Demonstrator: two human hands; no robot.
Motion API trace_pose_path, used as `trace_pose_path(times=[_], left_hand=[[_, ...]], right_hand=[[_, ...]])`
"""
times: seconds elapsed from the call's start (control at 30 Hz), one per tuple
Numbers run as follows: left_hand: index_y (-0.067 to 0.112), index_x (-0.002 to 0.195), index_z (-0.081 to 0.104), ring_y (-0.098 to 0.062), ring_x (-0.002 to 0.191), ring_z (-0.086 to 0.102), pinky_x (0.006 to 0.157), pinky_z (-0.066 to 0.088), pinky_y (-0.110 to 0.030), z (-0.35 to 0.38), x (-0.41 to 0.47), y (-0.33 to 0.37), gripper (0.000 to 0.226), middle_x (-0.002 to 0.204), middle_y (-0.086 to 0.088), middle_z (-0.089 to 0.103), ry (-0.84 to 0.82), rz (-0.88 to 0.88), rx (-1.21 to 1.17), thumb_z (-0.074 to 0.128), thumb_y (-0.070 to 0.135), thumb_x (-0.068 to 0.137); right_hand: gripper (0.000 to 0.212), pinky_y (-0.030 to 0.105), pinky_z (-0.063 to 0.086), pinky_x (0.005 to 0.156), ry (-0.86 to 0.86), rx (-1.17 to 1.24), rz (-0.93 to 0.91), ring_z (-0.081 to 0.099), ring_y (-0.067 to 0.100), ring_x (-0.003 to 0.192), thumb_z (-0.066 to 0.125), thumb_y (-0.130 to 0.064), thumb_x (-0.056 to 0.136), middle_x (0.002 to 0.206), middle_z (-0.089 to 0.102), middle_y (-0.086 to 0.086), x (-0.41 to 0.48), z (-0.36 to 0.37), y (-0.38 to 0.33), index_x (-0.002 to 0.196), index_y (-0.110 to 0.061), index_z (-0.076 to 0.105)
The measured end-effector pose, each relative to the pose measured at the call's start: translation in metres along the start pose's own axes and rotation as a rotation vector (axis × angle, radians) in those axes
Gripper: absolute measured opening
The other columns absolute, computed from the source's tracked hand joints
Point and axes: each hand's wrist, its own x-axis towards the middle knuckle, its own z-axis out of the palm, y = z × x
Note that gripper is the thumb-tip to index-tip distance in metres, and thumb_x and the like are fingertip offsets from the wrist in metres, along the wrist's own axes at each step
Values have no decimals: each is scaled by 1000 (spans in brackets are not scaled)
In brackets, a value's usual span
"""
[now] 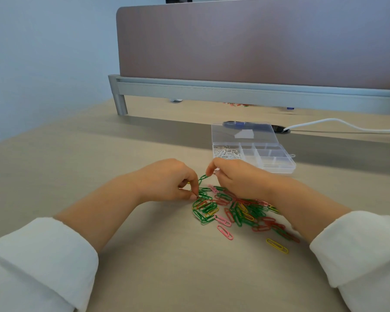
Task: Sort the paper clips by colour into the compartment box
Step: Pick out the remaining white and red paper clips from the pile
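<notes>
Picking greens out of the mixed heap of green, red, pink and yellow wire paper clips (239, 212) on the beige desk (99, 154). Right hand (239, 179): grip pinched on a green paper clip (203, 177), raised just above the heap. Left hand (167, 179): grip pinched on a second green clip (199, 194) at the heap's left edge. Wrists low. Clear plastic compartment box (279, 165) lies far right, open. Next, judged: free one clip and carry it to an empty cell.

Setting: office workstation, as I see it on the head feed. Evidence:
- pale wood-look desk top (144, 255)
- mauve partition screen (257, 41) on a grey metal rail (234, 88) across the desk's far side
- round cable port (282, 129) with a white cable (347, 126) entering it
- loose coloured paper clips (234, 212)
- plain pale wall (43, 52) at left
</notes>
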Motion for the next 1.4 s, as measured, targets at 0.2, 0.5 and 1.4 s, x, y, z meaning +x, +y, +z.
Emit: trace_pose_path(times=[0.2,0.5,1.4], left_hand=[[20,97,64,-1,54,37,49,26,-11,1,1,-1,17,58,10,38,-4,-58,84,59,32,85],[22,99,65,-2,54,37,49,28,-12,1,2,-1,19,59,10,38,-20,-52,54,62,35,84],[29,77,39,-9,57,44,54,36,-13,11,6,1,26,64,4,49,61,-68,-240,30,18,100]], right_hand=[[32,22,33,60,14,-18,-49,45,10,69,34,-32,99,73,49,-5,0,-3,1,75,-17,48],[50,23,25,50,36,-65,-18,34,10,50,36,-36,99,54,36,-2,-2,-5,0,53,-15,35],[19,15,32,55,-83,26,0,43,0,60,41,-23,98,66,47,-12,-7,-15,-2,87,-25,57]])
